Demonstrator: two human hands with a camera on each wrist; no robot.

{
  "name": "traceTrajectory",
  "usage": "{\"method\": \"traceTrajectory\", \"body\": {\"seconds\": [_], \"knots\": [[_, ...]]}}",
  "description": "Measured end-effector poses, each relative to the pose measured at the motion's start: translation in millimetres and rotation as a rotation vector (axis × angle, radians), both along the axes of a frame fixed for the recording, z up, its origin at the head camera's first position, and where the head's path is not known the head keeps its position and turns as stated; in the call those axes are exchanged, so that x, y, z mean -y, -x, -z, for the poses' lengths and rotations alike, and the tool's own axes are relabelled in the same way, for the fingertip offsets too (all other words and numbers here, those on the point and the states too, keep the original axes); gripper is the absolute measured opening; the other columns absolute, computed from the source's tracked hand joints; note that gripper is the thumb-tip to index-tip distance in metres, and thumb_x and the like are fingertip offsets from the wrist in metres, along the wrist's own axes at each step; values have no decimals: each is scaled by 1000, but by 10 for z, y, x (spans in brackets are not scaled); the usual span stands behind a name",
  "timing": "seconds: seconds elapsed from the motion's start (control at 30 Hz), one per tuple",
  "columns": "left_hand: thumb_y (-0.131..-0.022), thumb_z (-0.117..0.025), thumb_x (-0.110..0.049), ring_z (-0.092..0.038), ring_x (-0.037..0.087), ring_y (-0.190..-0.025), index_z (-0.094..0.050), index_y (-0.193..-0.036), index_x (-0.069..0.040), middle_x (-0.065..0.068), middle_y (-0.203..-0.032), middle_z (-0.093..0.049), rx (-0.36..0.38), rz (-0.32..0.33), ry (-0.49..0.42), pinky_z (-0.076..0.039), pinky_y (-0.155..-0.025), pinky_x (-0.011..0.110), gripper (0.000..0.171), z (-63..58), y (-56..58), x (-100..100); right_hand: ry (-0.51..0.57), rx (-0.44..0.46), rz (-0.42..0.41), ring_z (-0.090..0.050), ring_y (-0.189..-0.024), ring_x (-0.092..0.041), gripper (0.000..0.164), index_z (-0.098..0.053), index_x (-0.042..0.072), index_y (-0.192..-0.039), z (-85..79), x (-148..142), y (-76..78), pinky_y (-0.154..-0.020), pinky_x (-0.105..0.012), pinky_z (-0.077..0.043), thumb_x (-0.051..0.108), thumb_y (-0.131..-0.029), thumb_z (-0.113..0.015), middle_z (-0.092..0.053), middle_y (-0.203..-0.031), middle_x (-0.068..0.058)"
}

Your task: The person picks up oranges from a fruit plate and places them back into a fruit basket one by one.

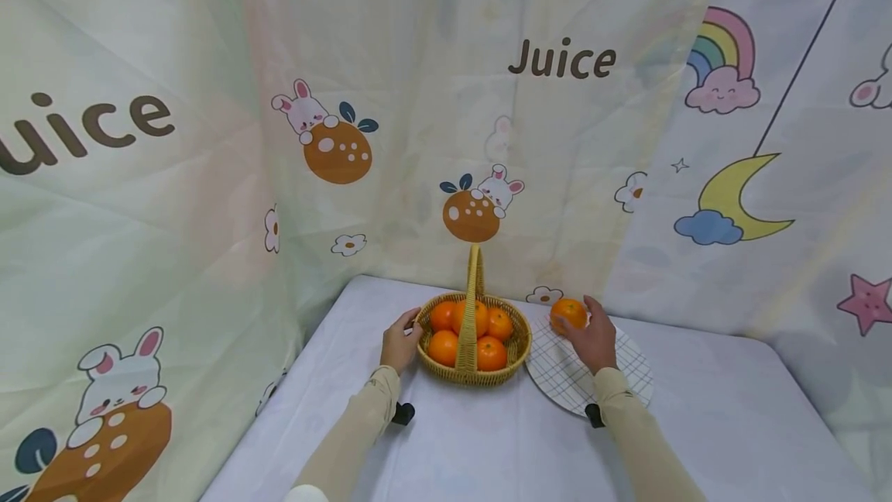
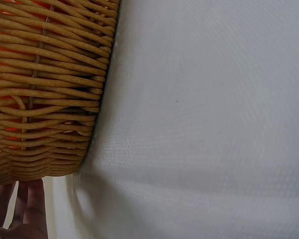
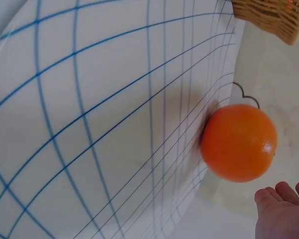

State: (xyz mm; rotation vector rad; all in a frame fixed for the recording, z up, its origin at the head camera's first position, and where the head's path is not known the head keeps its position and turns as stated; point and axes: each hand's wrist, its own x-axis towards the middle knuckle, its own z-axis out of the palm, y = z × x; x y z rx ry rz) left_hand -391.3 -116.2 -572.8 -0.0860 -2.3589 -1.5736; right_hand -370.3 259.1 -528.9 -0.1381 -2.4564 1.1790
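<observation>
A woven basket (image 1: 446, 376) with a tall arched handle holds several oranges (image 1: 491, 353). My left hand (image 1: 399, 343) is at the basket's left side, fingertips right at the rim. In the left wrist view its fingers (image 2: 35, 204) look fairly straight beside the wicker wall (image 2: 50, 94). A single orange (image 3: 239, 143) rests near the far edge of a white plate (image 3: 114, 149) with blue grid lines. Around that orange my right hand (image 1: 594, 338) spreads its thumb and fingers. The right wrist view shows a gap between its fingertips (image 3: 284, 191) and the fruit.
A white cloth (image 1: 474, 440) covers the table. Close behind the basket and plate hangs a printed curtain (image 1: 418, 138) with rabbits and fruit, and it also runs down both sides. The plate's left edge lies right beside the basket.
</observation>
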Motion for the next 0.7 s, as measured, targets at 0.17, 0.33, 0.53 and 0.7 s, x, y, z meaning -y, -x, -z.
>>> {"method": "traceTrajectory", "body": {"seconds": [0.17,0.33,0.53,0.7], "knots": [[-95,-56,-11,-61,24,-109,-62,-132,-11,8,-123,-65,7,1,0,-53,-94,41,37,-29,6,8,-25,29,6,-40,-130,-45,77,-29,-2,-150,81,-99,14,-108,-57,-36,28,-91,-69,-36,-149,-26],[-95,-56,-11,-61,25,-110,-61,-133,-10,9,-124,-65,12,5,3,-52,-95,42,38,-68,-9,12,-33,101,3,-38,-131,-48,80,-22,-2,-152,138,-150,18,-107,-59,-35,26,-92,-68,-31,-151,-28],[-95,-56,-9,-61,26,-109,-61,-132,-8,11,-124,-65,-7,9,13,-53,-94,43,38,-51,-19,19,-7,197,18,-31,-134,-49,86,-16,-1,-154,196,-132,30,-110,-60,-29,27,-91,-69,-25,-153,-30],[-95,-56,-9,-61,25,-109,-61,-132,-8,10,-124,-65,-6,14,17,-53,-94,41,37,-30,1,4,21,211,27,-26,-138,-47,89,-14,0,-154,210,-127,64,-112,-60,-25,29,-91,-69,-23,-154,-28]]}}
